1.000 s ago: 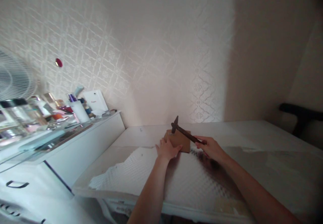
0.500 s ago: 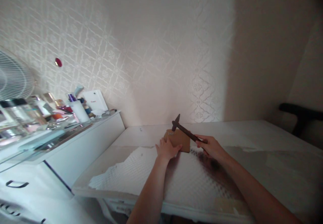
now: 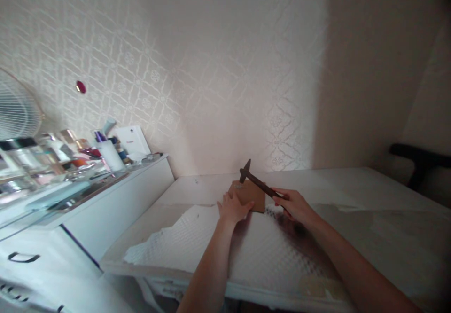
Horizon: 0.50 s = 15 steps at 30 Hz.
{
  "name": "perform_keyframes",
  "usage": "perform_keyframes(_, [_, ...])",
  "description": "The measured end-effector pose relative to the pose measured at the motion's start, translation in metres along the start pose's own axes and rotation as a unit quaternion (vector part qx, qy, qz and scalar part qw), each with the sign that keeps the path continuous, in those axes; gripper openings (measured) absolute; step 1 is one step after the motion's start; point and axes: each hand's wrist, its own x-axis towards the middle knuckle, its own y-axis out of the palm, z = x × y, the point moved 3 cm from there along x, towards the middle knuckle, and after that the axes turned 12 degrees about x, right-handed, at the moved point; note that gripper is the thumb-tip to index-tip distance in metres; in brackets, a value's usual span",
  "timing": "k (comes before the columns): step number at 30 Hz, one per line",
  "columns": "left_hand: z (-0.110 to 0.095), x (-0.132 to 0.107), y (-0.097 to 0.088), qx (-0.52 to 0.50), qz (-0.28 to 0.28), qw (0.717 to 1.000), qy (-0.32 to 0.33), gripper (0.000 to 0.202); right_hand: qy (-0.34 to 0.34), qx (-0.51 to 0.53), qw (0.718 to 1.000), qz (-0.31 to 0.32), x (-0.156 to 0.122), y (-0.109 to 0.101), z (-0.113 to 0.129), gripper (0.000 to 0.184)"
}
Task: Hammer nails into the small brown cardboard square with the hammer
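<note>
A small brown wooden board (image 3: pixel 252 197) lies on the white table (image 3: pixel 352 186). My left hand (image 3: pixel 232 208) rests on the board's near left edge, fingers pressed on it. My right hand (image 3: pixel 294 206) is closed round the handle of a dark hammer (image 3: pixel 256 182). The hammer's head is lifted just above the board's far left corner. Both forearms reach in from the bottom of the view.
A white textured mat (image 3: pixel 211 245) covers the table's near part under my arms. A white cabinet (image 3: pixel 116 195) at the left carries bottles, jars and a cup (image 3: pixel 111 155). A fan (image 3: pixel 17 111) stands far left. A dark chair back (image 3: pixel 419 160) shows at the right.
The hammer's head has risen slightly above the board. My hands and the board have stayed in place.
</note>
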Motion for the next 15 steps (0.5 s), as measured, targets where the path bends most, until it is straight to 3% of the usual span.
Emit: perform_keyframes(15, [-0.0002,0.0003,-0.0005,0.001,0.003,1.0,0.0,0.09,0.031,0.017,0.999,0.001,-0.0011,0.0014,-0.0004,0.047])
